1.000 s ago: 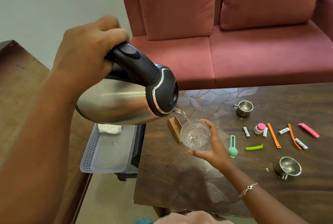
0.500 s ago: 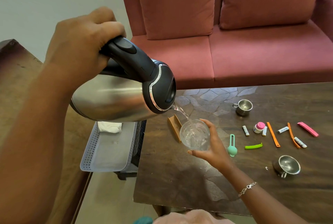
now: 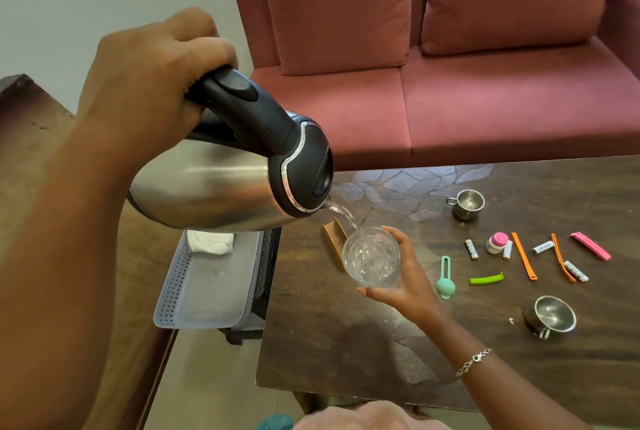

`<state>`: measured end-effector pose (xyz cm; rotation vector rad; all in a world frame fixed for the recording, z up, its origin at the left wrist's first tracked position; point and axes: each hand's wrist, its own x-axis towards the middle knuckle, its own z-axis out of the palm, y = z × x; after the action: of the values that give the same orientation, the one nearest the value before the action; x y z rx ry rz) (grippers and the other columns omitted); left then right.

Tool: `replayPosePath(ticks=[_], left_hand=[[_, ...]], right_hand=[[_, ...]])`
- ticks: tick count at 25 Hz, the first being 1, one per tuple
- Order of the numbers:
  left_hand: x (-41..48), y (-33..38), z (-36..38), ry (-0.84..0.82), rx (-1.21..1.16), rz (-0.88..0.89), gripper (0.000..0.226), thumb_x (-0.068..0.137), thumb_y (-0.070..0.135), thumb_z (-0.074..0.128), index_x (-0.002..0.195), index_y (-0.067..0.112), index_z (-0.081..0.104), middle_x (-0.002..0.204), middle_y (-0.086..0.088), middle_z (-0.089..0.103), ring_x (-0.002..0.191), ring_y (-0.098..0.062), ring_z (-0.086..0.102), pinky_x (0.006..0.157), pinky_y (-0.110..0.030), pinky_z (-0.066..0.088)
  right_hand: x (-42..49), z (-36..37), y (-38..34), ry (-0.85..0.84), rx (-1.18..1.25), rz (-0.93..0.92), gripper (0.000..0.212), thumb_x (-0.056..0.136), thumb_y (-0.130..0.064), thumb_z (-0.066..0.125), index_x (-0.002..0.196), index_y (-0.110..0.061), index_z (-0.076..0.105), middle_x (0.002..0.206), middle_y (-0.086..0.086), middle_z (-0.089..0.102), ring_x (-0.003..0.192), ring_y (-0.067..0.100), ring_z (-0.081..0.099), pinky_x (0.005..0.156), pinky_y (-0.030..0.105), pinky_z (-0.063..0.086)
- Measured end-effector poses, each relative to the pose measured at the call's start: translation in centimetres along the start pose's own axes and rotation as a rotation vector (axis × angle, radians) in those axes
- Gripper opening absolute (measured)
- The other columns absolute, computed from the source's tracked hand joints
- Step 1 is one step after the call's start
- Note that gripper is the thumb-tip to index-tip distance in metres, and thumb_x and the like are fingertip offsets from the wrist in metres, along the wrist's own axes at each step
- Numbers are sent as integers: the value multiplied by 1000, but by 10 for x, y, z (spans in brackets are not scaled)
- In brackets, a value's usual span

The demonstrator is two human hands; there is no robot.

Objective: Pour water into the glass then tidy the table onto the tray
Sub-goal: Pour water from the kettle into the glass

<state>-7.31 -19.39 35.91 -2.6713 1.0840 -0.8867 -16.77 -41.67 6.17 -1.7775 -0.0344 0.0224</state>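
My left hand [image 3: 152,83] grips the black handle of a steel kettle [image 3: 214,187], tilted with its spout to the right. A thin stream of water [image 3: 341,213] runs from the spout into a clear glass [image 3: 370,258]. My right hand [image 3: 405,274] holds that glass from the right side, above the dark table [image 3: 346,343]. The glass is partly full. A white perforated tray [image 3: 207,291] sits left of the table, below the kettle, with a white cloth [image 3: 209,242] in its far end.
On the table lie a brown clip [image 3: 334,242], a teal scoop [image 3: 445,280], a green clip [image 3: 486,279], two orange clips [image 3: 524,256], a pink clip [image 3: 590,245], several small white rolls [image 3: 471,249], a pink-capped bottle [image 3: 497,242] and two steel cups [image 3: 467,204]. A red sofa [image 3: 450,100] stands behind.
The kettle and my left hand have risen slightly and tipped further. Water keeps running and the level in the glass has gone up. My right hand stays put.
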Motion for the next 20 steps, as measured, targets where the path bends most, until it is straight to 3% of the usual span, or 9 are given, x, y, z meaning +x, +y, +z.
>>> replayPosePath(ticks=[20], left_hand=[[5, 0, 1, -17, -1, 19, 16, 80, 6, 52, 90, 0, 63, 89, -22, 60, 63, -42, 54, 55, -39, 42]], right_hand=[[3, 2, -5, -4, 34, 3, 88, 51, -34, 81, 123, -41, 30, 124, -18, 45, 116, 0, 46, 93, 16, 40]])
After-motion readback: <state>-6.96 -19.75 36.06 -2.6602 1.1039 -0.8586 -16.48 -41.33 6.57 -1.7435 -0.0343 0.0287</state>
